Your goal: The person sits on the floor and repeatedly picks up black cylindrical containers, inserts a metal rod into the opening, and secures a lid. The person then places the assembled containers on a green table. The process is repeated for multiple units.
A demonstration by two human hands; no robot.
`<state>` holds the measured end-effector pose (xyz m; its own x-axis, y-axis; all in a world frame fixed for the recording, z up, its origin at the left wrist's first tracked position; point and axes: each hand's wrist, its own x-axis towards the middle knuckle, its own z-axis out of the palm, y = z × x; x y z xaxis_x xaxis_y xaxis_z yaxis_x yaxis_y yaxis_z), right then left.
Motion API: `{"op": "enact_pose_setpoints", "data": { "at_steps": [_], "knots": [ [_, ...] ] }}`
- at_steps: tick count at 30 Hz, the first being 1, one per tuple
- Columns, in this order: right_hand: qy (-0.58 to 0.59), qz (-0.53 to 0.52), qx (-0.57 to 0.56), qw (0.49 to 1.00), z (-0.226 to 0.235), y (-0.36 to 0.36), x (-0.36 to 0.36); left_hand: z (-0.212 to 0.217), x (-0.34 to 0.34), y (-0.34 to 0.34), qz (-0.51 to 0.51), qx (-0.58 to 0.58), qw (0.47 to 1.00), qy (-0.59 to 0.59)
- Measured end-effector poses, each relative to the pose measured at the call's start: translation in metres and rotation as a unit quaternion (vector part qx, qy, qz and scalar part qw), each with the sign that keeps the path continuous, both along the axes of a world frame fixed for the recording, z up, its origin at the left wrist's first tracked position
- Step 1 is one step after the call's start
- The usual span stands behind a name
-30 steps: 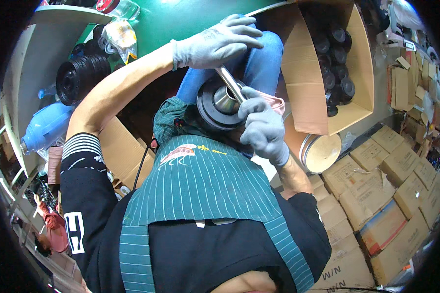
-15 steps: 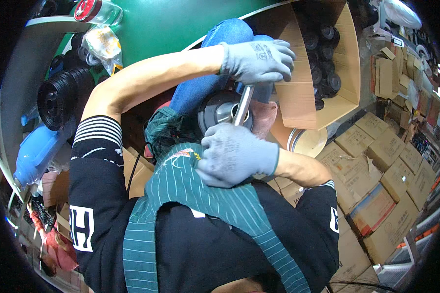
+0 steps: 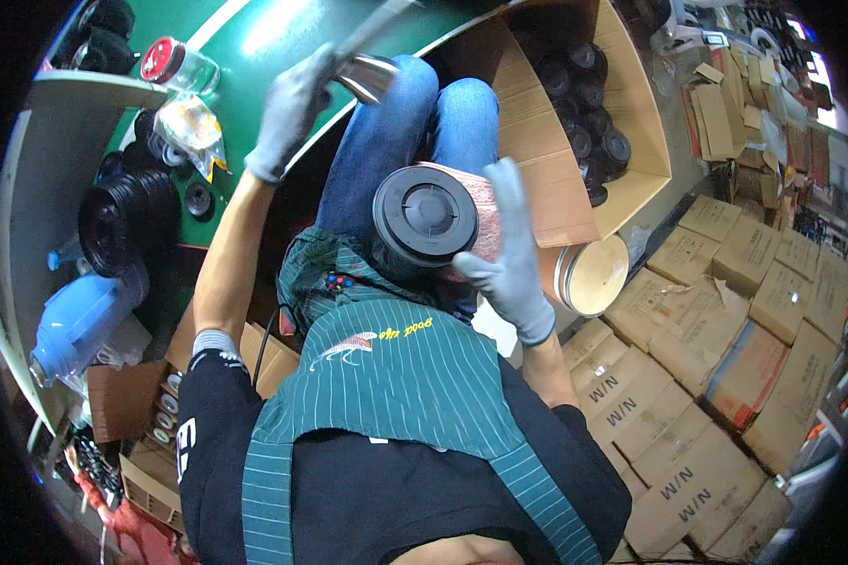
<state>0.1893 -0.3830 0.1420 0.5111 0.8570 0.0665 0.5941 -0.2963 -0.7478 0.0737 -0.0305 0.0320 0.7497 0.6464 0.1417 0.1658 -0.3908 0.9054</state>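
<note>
A round black plastic base [image 3: 426,215] with a raised ring and hub rests over my lap, its flat face up. Pink cloth [image 3: 486,202] shows beside and beneath it. At the upper left, my left hand [image 3: 297,113], in a grey glove, is closed round a shiny metal tool [image 3: 368,79] with a wide, tube-like end; a bar from it blurs toward the top edge. My right hand [image 3: 511,264], gloved too, is at the base's right side. Its fingers stretch upward and are smeared by motion, while the thumb is close to the rim; whether it touches, I cannot tell.
An open carton [image 3: 636,122] of black round parts stands at the right, flap toward my knees. Stacked black discs [image 3: 122,221] and a red-lidded jar [image 3: 181,66] sit on the green table [image 3: 283,28]. Sealed cartons [image 3: 697,377] cover the lower right.
My left hand has swung up and left with the metal tool, away from the black base. My right hand has let go of the tool and opened to the right. The base's face now shows.
</note>
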Motion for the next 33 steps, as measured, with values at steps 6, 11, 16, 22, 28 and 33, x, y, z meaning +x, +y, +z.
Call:
{"op": "enact_pose_setpoints", "data": {
  "at_steps": [6,11,16,22,28,33],
  "knots": [
    [0.05,0.049,-0.018,0.997,-0.019,-0.011,-0.027,-0.04,-0.046,0.028,0.175,0.071,0.957,0.221],
    [0.003,0.112,0.044,0.993,-0.004,-0.026,-0.035,-0.051,-0.053,0.027,0.167,0.213,0.919,0.287],
    [0.122,-0.075,0.204,0.969,0.007,-0.002,-0.014,0.004,-0.083,-0.006,0.08,0.325,0.939,0.076],
    [0.567,-0.078,0.253,0.78,-0.019,0.079,0.022,0.048,-0.101,-0.074,-0.055,0.25,0.955,-0.15],
    [0.679,0.006,0.168,0.715,-0.023,0.174,0.053,0.107,-0.082,-0.012,0.098,0.309,0.946,-0.022],
    [0.704,0.068,0.101,0.7,-0.082,0.141,0.081,0.131,-0.006,0.124,0.229,0.372,0.899,0.0]
  ]
}}
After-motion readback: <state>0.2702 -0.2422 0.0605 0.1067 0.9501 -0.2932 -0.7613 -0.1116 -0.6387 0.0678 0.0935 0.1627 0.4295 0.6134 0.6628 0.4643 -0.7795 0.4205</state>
